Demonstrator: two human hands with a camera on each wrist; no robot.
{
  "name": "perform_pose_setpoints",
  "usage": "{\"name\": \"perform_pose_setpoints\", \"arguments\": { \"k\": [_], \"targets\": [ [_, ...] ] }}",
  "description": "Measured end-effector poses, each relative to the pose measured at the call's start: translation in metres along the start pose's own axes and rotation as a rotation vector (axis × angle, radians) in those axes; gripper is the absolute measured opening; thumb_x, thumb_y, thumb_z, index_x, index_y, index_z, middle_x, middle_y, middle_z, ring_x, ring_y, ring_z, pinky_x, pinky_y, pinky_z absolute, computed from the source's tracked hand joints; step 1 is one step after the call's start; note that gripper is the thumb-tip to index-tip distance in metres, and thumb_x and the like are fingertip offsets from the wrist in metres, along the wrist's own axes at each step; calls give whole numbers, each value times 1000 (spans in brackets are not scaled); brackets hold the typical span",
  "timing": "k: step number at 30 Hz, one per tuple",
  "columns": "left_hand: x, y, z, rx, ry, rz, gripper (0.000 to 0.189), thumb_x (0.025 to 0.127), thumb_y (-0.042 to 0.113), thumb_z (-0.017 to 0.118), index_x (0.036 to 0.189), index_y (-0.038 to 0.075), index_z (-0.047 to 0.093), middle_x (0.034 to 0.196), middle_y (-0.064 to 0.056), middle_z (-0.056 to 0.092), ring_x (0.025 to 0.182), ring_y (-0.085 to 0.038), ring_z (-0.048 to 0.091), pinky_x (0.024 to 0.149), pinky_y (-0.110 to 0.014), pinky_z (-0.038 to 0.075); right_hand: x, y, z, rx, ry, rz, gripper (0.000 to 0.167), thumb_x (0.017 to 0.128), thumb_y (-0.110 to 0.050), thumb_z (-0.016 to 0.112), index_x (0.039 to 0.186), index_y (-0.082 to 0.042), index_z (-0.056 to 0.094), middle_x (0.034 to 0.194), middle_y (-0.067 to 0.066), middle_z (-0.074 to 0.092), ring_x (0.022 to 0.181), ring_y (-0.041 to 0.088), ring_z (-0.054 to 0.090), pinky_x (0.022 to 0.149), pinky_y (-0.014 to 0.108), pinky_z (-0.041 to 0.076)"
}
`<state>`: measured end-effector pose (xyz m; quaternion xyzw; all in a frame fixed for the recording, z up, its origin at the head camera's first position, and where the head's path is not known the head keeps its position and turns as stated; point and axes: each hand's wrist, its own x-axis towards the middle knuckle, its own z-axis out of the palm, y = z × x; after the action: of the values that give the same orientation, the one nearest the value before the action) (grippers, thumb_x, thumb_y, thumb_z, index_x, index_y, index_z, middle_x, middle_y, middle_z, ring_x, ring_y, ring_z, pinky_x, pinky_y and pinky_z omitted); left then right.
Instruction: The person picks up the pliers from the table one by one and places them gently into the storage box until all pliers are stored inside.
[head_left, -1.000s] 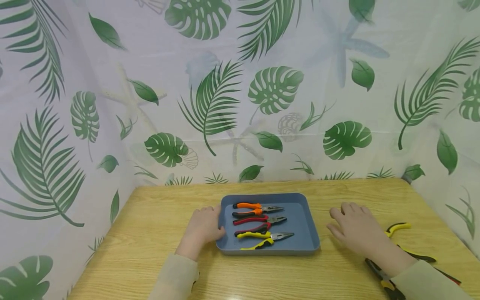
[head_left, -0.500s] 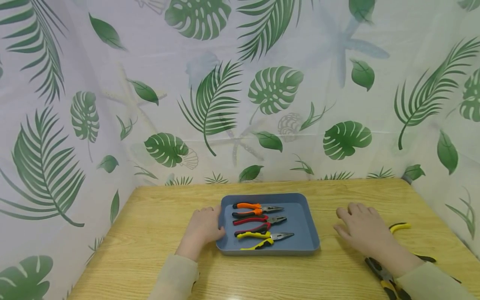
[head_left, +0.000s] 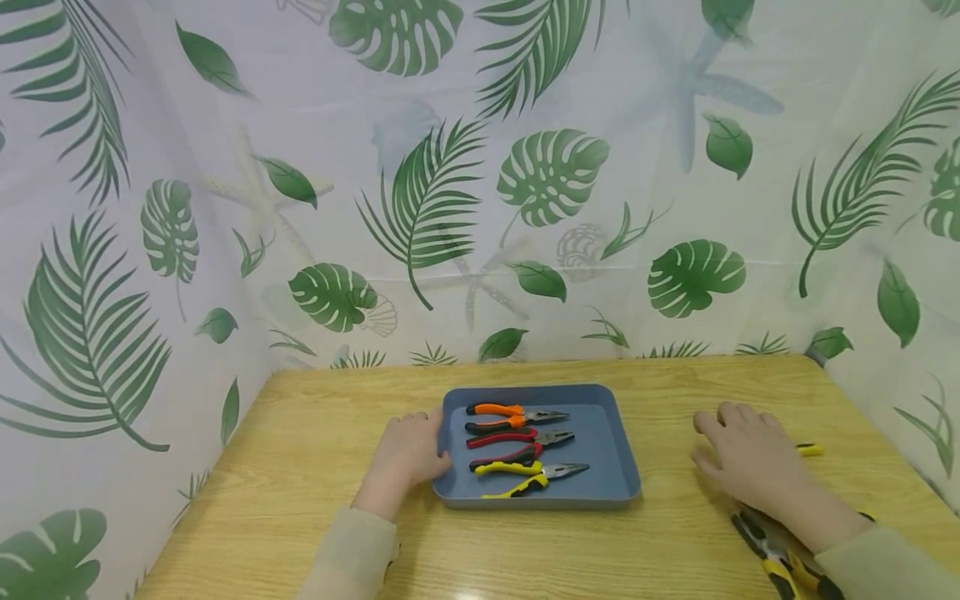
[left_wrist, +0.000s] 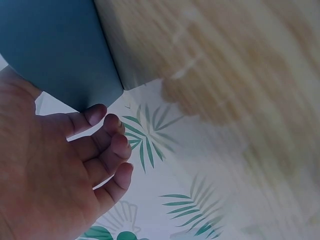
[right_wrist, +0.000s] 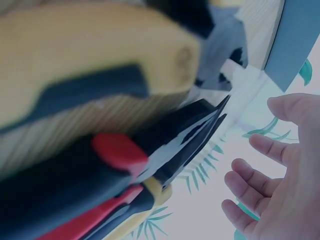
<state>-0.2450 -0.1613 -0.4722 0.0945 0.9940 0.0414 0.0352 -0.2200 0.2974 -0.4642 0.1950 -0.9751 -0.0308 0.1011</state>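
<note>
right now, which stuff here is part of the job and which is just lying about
Seemingly part of the job:
blue tray, its edge held in the left grip
orange pliers, red pliers and yellow pliers, inside it
probably the loose pliers near the right grip

Apparently just surroundings, nothing clearly stray:
wooden table
leaf-print cloth behind it

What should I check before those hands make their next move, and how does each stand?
1. Left hand holding the tray's left side: ok.
2. Tray flat on the table: ok.
3. Orange pliers, red pliers and yellow pliers inside the tray: ok.
4. Right hand holding nothing: ok.
5. Loose pliers fully visible in the head view: not ok, hand and sleeve partly cover them.
6. Loose pliers count: cannot tell.
</note>
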Motion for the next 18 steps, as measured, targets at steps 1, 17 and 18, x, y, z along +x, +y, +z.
{"name": "perform_pose_setpoints", "arguments": {
  "k": [1,17,18],
  "targets": [
    [0,0,0,3,1,1,73,92,36,75,154,4,52,139,-19,68,127,-37,64,111,-54,49,0,1,0,4,-5,3,35,93,-33,79,113,-9,63,96,13,59,85,30,56,69,47,44],
    [-1,2,-4,-2,-7,3,74,92,35,76,154,3,51,139,-20,68,127,-38,64,110,-55,50,-11,29,2,26,-37,30,40,92,-32,79,118,-6,64,97,15,61,82,28,56,65,47,47],
    [-1,2,-4,-3,-7,3,73,92,35,76,154,3,52,139,-20,68,126,-38,64,110,-55,50,-11,31,2,28,-39,32,40,92,-32,79,119,-5,65,98,15,61,83,29,57,65,47,47]
  ]
}}
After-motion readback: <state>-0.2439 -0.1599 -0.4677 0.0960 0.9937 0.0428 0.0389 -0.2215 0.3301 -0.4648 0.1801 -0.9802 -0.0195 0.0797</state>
